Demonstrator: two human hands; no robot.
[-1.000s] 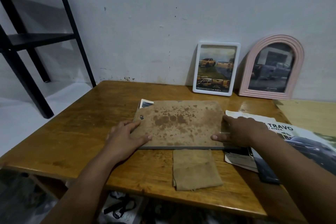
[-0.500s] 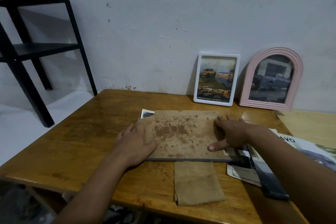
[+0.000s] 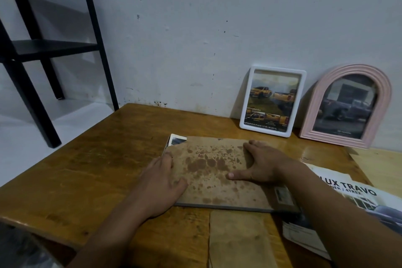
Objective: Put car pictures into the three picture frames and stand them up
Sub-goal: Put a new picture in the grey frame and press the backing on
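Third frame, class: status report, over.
Both hands, left and right, flat on backing board. Third frame face-down; white frame and pink frame standing. Picture corner sticking out.

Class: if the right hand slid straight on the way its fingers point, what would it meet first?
The right hand lies on the backing board, fingers pointing up-left. Past the board's far edge the table looks free up to the wall; depth is unclear.

both forearms reach forward from the lower edge. the left hand point(image 3: 162, 177) lies flat, fingers extended and close together. the right hand point(image 3: 262, 166) lies flat, thumb stretched sideways.
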